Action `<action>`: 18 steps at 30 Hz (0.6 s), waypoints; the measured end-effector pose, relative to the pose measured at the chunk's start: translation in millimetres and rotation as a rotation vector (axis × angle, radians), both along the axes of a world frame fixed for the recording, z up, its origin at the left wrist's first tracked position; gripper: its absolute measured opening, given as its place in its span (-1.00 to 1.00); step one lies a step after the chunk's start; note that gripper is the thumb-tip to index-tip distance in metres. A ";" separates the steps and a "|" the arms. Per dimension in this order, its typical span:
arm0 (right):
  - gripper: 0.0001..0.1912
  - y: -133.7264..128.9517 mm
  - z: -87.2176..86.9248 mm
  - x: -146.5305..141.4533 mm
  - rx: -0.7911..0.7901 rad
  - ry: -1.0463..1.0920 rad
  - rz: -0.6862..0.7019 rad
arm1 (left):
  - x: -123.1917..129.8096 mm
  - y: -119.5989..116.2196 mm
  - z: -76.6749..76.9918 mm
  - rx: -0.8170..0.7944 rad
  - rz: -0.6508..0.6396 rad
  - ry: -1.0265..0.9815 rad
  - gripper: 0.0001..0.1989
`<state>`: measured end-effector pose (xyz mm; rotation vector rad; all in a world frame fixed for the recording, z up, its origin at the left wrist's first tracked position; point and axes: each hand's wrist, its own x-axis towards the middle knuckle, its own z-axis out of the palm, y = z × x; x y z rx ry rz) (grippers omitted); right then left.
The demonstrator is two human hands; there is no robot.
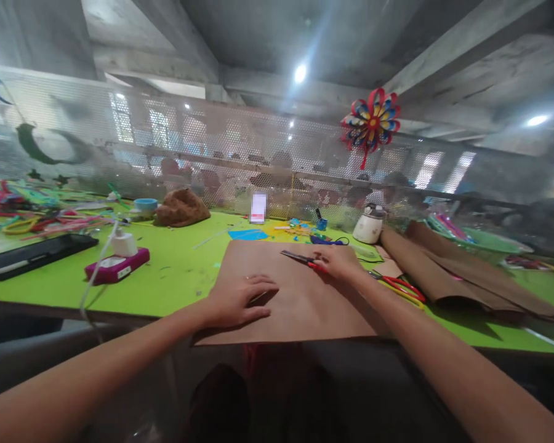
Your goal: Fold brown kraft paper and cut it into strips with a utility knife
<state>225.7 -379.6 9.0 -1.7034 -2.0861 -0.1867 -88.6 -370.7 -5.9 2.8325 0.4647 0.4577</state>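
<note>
A large sheet of brown paper [300,314] lies on the green table, its near edge reaching past the table's front edge. My left hand [242,299] rests palm down on the left part of the sheet, fingers stretched to the right and holding nothing. Over the sheet's upper right part, my right hand [336,261] has its fingers bent round the red handles of a pair of scissors [298,256]. The dark blades point left, towards the middle of the sheet. Part of the handles is hidden by the fingers.
Red and yellow scissors [404,289] and rolled brown paper [461,277] lie right. A white jar [369,226], blue paper [248,234] and a phone [258,207] are at the back. Left are a magenta power strip [117,266], a black tray [37,255] and a brown lump [182,208].
</note>
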 end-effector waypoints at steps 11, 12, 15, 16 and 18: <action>-0.76 -54.9 10.6 -22.9 -0.191 -0.028 0.211 | 1.3 -1.6 -1.7 0.101 0.091 -0.034 -0.53; -0.79 -54.7 12.3 -25.4 -0.171 -0.029 0.194 | 0.2 -0.3 -1.4 0.111 0.113 -0.040 -0.52; -0.83 -55.8 21.9 -28.2 -0.107 -0.047 0.172 | -5.9 10.0 2.7 0.095 0.235 -0.098 -0.47; -0.84 -58.5 26.8 -26.1 -0.091 -0.060 0.175 | -8.5 15.0 4.7 0.054 0.278 -0.101 -0.46; -0.85 -68.3 40.1 -13.6 -0.054 -0.081 0.171 | -13.3 24.8 8.4 -0.032 0.344 -0.083 -0.47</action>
